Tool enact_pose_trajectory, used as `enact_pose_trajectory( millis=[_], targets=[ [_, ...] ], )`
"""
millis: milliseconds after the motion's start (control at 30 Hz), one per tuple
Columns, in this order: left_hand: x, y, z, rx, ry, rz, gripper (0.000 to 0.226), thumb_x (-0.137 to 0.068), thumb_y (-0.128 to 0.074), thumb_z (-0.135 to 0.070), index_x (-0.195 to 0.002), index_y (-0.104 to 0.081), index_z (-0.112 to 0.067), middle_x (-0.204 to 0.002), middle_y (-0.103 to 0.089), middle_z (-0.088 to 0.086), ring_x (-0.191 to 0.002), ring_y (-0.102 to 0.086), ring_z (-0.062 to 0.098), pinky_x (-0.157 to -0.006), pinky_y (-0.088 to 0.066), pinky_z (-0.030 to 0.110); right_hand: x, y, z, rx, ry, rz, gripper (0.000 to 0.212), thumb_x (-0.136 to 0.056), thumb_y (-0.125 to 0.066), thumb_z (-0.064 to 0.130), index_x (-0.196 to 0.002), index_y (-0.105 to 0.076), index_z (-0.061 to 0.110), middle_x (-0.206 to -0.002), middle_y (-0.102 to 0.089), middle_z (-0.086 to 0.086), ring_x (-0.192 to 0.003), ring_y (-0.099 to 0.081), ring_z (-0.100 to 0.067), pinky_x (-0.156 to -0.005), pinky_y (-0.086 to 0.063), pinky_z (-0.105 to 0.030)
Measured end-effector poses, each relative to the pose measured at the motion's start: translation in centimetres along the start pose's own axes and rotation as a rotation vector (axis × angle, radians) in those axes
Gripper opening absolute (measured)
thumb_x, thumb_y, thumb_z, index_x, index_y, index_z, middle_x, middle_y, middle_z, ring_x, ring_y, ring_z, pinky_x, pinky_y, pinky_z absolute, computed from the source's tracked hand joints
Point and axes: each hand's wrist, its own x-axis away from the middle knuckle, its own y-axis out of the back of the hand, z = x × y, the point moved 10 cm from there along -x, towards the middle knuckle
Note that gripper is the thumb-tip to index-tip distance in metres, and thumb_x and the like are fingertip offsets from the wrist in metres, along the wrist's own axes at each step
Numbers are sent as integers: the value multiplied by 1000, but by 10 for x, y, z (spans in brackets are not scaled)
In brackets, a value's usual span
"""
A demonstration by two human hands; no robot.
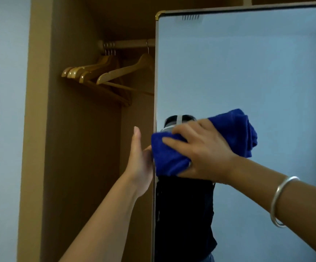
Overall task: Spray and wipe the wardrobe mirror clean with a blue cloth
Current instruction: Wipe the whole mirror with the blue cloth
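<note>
The wardrobe mirror [247, 72] stands tall in a thin frame with gold corners and fills the right half of the view. A folded blue cloth [167, 157] lies against the glass near its left edge, at mid height. My right hand [200, 150] lies over the cloth and presses it to the mirror, with the thumb tucked under its lower edge. My left hand [140, 157] grips the mirror's left frame edge just beside the cloth; one finger points up and the others are hidden behind the frame. No spray bottle is in view.
Left of the mirror is the open wooden wardrobe [74, 148], with a rail [127, 43] and several wooden hangers [104, 72]. A silver bangle [279, 201] sits on my right wrist. The glass reflects a person in dark clothes and a pale wall.
</note>
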Motion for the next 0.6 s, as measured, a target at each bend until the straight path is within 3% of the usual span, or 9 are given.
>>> enact_pose_trajectory(
  millis=[67,167,267,367,500,600],
  targets=[
    [2,1,5,-28,79,-34,92,-79,-20,-78,-132,-48,-8,-123,-63,11,-114,-59,27,-96,-46,40,14,-6,15,-21,94,37,60,-75,-43,59,-110,-64,16,-102,-62,-8,-87,-60,-26,-82,-38,-39],
    [5,3,7,-86,109,-104,84,-81,-34,-73,-142,-35,-15,-125,-60,8,-110,-60,25,-82,-51,35,18,-10,20,9,178,84,61,-78,-41,61,-113,-64,16,-103,-63,-8,-88,-60,-25,-82,-41,-38],
    [5,5,1,-116,-6,-276,53,-91,-36,-59,-114,-57,-16,-91,-64,0,-89,-62,17,-77,-48,32,20,-5,19,45,250,63,63,-74,-61,61,-117,-63,16,-103,-64,-10,-89,-61,-27,-80,-47,-37],
    [5,8,-8,-246,-119,-431,43,-94,-33,-51,-77,-53,-17,-80,-59,4,-83,-57,21,-78,-45,36,25,1,13,42,264,38,65,-71,-67,59,-119,-63,14,-102,-64,-12,-88,-61,-27,-81,-46,-38],
    [4,13,-7,-277,-167,-501,42,-95,-30,-51,-72,-48,-19,-73,-54,4,-79,-54,24,-74,-42,36,37,6,-4,38,222,54,63,-78,-56,58,-122,-60,14,-104,-63,-13,-92,-59,-29,-85,-32,-39],
    [3,10,-4,-277,-146,-520,43,-96,-30,-50,-72,-46,-19,-75,-51,1,-75,-54,16,-72,-42,25,51,10,-27,29,100,31,65,-78,-49,59,-126,-57,16,-107,-62,-13,-97,-48,-26,-87,-30,-39]
  ],
)
